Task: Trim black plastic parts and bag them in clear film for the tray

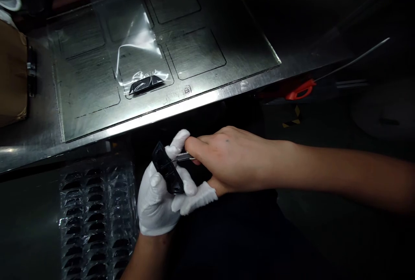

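My left hand (pixel 158 197), in a white glove, is closed around a small black plastic part (pixel 167 168) and holds it upright in front of me, below the table edge. My bare right hand (pixel 227 159) is closed on a thin metal tool (pixel 183 157) whose tip touches the black part. Which kind of tool it is I cannot make out.
A metal table (pixel 201 98) carries a dark plate with rectangular outlines (pixel 194 50). On it lies a clear plastic bag (pixel 139 50) with another black part (pixel 145 84) inside. A clear tray of several black parts (pixel 94 223) sits at lower left. Red-handled scissors (pixel 300 91) lie to the right.
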Tool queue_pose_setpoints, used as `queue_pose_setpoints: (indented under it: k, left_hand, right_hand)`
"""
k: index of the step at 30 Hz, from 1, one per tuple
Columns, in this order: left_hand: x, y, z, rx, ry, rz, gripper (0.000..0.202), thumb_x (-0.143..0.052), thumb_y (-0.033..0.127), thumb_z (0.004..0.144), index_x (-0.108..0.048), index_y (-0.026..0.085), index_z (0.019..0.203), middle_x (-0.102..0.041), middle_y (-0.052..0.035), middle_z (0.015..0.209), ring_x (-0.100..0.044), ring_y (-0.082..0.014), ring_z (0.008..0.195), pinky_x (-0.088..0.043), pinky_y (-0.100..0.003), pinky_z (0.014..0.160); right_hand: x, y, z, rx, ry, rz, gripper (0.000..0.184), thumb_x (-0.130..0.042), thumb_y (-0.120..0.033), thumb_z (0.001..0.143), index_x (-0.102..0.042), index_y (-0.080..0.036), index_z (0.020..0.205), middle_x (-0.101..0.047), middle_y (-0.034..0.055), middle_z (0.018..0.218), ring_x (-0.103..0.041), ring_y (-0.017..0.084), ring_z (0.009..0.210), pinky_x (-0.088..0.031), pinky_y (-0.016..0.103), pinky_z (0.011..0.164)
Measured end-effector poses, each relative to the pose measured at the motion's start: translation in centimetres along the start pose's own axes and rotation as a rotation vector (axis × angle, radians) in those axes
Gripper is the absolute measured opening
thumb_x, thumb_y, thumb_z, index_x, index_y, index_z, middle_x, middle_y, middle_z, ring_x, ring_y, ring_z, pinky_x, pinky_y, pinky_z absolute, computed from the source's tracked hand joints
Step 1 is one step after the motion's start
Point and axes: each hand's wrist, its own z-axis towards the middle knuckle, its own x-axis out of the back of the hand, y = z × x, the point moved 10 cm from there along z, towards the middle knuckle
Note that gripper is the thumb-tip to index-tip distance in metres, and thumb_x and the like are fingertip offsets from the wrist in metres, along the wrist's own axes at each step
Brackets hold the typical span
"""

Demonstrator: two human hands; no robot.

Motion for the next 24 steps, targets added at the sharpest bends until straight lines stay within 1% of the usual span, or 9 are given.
queue_pose_setpoints:
  k: [3,7,10,13,19,22,24]
  left_hand:
    - [0.02,0.12,0.0,-0.009,0.011,0.024,0.043,-0.069,0.058,0.088,-0.071,0.031,0.121,-0.07,-0.0007,0.071,-0.034,-0.0028,0.034,-0.03,-0.014,0.031]
    - [0.4,0.44,-0.04,-0.041,0.072,0.033,0.04,-0.071,0.056,0.088,-0.074,0.029,0.118,-0.07,-0.0008,0.071,-0.046,-0.0027,0.038,-0.04,-0.011,0.038]
    - [0.09,0.35,0.07,-0.029,0.048,0.01,0.04,-0.073,0.054,0.087,-0.074,0.028,0.118,-0.069,-0.0001,0.069,-0.05,-0.004,0.039,-0.043,-0.01,0.038]
    - [-0.23,0.31,0.21,-0.023,0.009,-0.009,0.039,-0.072,0.053,0.088,-0.074,0.028,0.118,-0.069,-0.0004,0.071,-0.05,-0.0046,0.04,-0.045,-0.011,0.037]
    - [-0.25,0.07,0.24,-0.015,-0.015,-0.042,0.038,-0.07,0.052,0.09,-0.074,0.028,0.119,-0.072,-0.0005,0.073,-0.041,-0.0015,0.038,-0.045,-0.008,0.04]
    - [-0.12,-0.15,0.28,-0.011,-0.018,-0.052,0.039,-0.069,0.053,0.091,-0.073,0.028,0.121,-0.073,-0.001,0.077,-0.043,-0.0013,0.039,-0.046,-0.008,0.041]
    - [0.05,-0.21,0.38,-0.013,-0.004,-0.054,0.041,-0.069,0.054,0.09,-0.073,0.027,0.121,-0.075,-0.0022,0.085,-0.045,-0.0013,0.04,-0.047,-0.009,0.041]
  right_hand:
    - [-0.26,0.13,0.01,-0.018,-0.024,-0.026,0.042,-0.08,-0.045,0.082,-0.053,-0.019,0.102,-0.07,-0.0005,0.087,-0.063,0.02,0.062,-0.027,0.026,0.048]
    - [-0.49,0.26,-0.02,-0.04,-0.057,-0.074,0.037,-0.075,-0.044,0.087,-0.053,-0.019,0.103,-0.07,0.001,0.085,-0.063,0.02,0.061,-0.026,0.027,0.049]
    - [-0.58,0.19,-0.03,-0.035,-0.062,-0.082,0.035,-0.075,-0.042,0.088,-0.053,-0.019,0.102,-0.07,0.0006,0.084,-0.065,0.021,0.063,-0.027,0.027,0.049]
    - [-0.71,0.08,-0.01,-0.018,-0.054,-0.095,0.033,-0.073,-0.042,0.089,-0.053,-0.019,0.101,-0.07,0.0011,0.083,-0.066,0.022,0.064,-0.028,0.028,0.049]
    - [-0.84,0.13,-0.21,-0.005,-0.049,-0.112,0.032,-0.07,-0.045,0.092,-0.054,-0.018,0.099,-0.07,0.0018,0.081,-0.067,0.022,0.063,-0.028,0.027,0.049]
    - [-0.82,0.23,-0.32,-0.008,-0.046,-0.118,0.031,-0.068,-0.045,0.093,-0.054,-0.018,0.099,-0.07,0.002,0.079,-0.066,0.022,0.061,-0.027,0.027,0.048]
    - [-0.87,0.23,-0.29,-0.006,-0.036,-0.117,0.031,-0.067,-0.046,0.094,-0.055,-0.018,0.098,-0.07,0.0023,0.078,-0.066,0.022,0.06,-0.026,0.027,0.048]
